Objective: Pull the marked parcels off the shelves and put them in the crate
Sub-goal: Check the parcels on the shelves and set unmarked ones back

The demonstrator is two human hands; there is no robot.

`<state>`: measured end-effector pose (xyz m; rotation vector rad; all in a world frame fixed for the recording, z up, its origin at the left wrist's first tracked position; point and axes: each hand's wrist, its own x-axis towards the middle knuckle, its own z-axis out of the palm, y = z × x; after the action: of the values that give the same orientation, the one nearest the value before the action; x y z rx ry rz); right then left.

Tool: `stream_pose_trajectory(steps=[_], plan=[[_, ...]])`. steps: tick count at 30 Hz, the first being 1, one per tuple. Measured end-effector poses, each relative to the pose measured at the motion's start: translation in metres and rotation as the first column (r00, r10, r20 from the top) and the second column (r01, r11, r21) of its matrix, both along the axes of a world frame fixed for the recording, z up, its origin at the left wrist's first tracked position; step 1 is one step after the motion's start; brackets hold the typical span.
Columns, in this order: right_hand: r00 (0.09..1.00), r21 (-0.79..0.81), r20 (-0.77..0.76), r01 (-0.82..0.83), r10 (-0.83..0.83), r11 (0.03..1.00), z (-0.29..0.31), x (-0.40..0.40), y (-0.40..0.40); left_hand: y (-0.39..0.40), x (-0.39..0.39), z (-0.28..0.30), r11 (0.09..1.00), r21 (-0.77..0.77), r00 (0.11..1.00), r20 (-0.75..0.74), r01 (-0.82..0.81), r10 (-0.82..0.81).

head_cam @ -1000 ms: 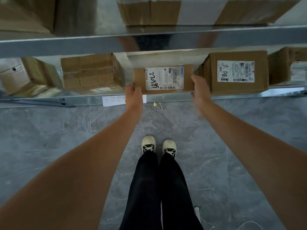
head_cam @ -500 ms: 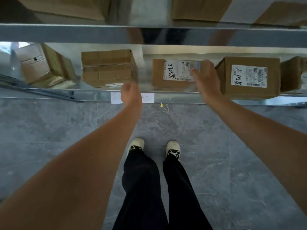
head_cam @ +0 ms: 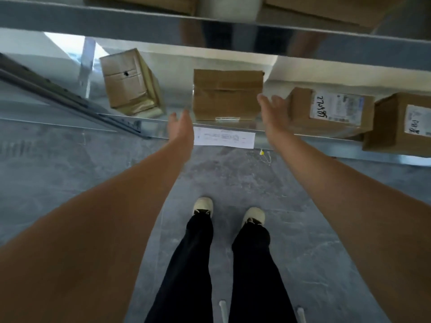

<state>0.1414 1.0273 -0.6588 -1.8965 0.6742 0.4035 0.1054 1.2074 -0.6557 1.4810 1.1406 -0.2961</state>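
Observation:
A plain brown taped parcel [head_cam: 227, 94] sits on the low metal shelf [head_cam: 303, 138] straight ahead. My left hand [head_cam: 180, 125] is open just off its lower left corner. My right hand [head_cam: 271, 113] is open beside its right side, fingers spread, holding nothing. To the right stands a smaller parcel with a white label and black handwritten digits [head_cam: 331, 108]. Another labelled parcel [head_cam: 403, 124] is at the far right edge. No crate is in view.
A tilted brown box [head_cam: 130, 81] with a small hole stands left on the shelf. A white paper tag [head_cam: 225, 137] hangs on the shelf's front edge. An upper shelf beam [head_cam: 93, 19] carries more boxes. Grey stone floor and my legs are below.
Both hands let go of the hand-marked labelled parcel, which stays on the shelf. The view and my hands shifted left to the plain brown parcel; my feet stepped left.

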Motion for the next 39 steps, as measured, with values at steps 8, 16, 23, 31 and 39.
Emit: stream_pose_trajectory(steps=[8, 16, 23, 31, 39], plan=[[0.964, 0.303, -0.242, 0.185, -0.112, 0.935, -0.036, 0.003, 0.004, 0.001, 0.025, -0.013, 0.954, -0.249, 0.981, -0.047, 0.169, -0.186], [0.972, 0.256, -0.136, 0.219, -0.190, 0.941, -0.030, -0.009, -0.006, 0.008, 0.021, -0.017, 0.968, -0.208, 0.989, 0.080, 0.138, -0.124], [0.968, 0.303, -0.166, 0.230, -0.186, 0.925, -0.014, -0.013, -0.011, 0.011, 0.026, -0.002, 0.971, -0.216, 0.992, 0.096, 0.106, -0.087], [0.919, 0.298, -0.211, 0.386, -0.334, 0.873, -0.009, -0.015, -0.024, 0.007, 0.034, 0.007, 0.982, -0.177, 0.996, 0.077, 0.068, -0.055], [0.943, 0.368, -0.241, 0.306, -0.228, 0.878, -0.002, -0.018, -0.028, 0.004, 0.028, 0.008, 0.974, -0.222, 0.997, 0.073, 0.046, -0.030]])
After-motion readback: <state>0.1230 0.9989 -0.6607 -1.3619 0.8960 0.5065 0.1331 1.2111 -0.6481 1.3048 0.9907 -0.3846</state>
